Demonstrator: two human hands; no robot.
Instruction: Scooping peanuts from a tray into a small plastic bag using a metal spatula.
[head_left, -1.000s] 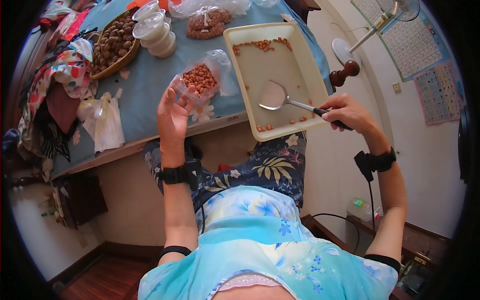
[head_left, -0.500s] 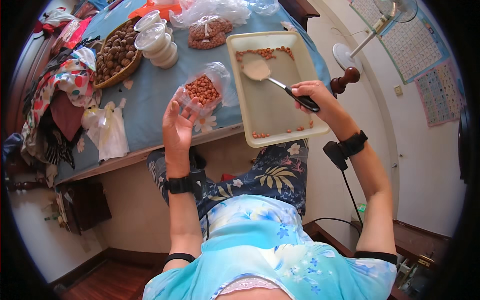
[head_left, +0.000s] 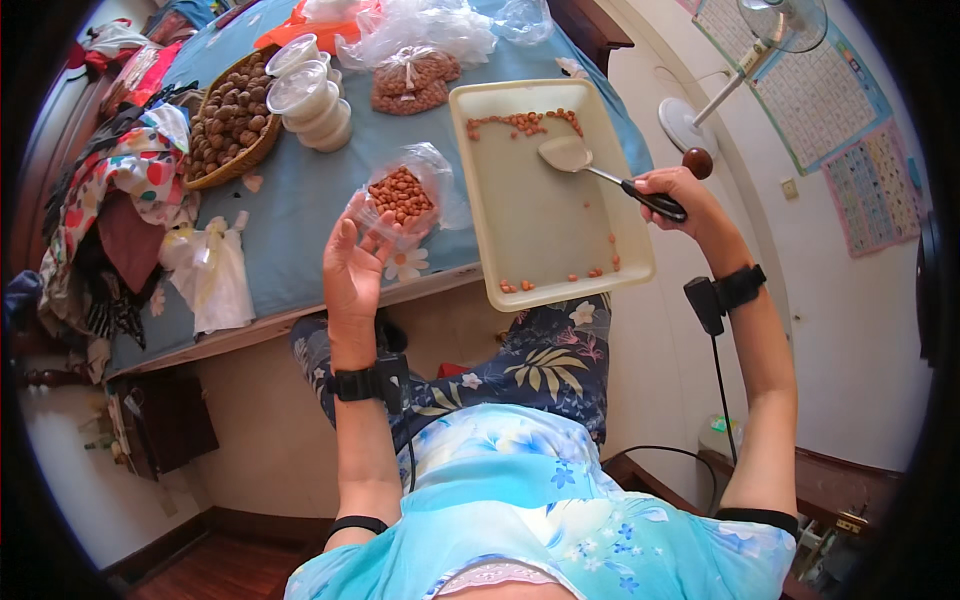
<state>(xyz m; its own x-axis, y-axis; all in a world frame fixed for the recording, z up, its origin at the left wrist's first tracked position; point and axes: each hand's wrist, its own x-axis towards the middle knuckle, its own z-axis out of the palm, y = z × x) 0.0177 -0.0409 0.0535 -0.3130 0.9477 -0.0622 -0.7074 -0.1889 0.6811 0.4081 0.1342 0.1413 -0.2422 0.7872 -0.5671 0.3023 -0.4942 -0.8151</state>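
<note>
My left hand [head_left: 352,268] holds a clear plastic bag [head_left: 433,172] by its near side, fingers curled around and under it. Reddish peanuts [head_left: 402,195] fill the bag's middle, and its mouth is loosely gathered. In my right hand [head_left: 688,200] is a large metal spoon [head_left: 567,154] with a black handle, gripped near the handle's end. Its head hangs over the far right part of a cream rectangular tray [head_left: 540,225]. Loose peanuts [head_left: 525,122] lie along the tray's far side, with several more scattered near its front and right walls.
Beyond the bag sits a tied bag of peanuts [head_left: 415,80]. Stacked lidded plastic tubs [head_left: 318,110] and a wicker basket of walnuts [head_left: 232,120] stand to the left. Piled clothes [head_left: 110,200] lie farther left. A standing fan [head_left: 690,122] is beyond the tray's right side.
My right hand and the spoon have moved to the right, taking the spoon's head from the tray's far left part toward its right side. My left hand stays on the bag.
</note>
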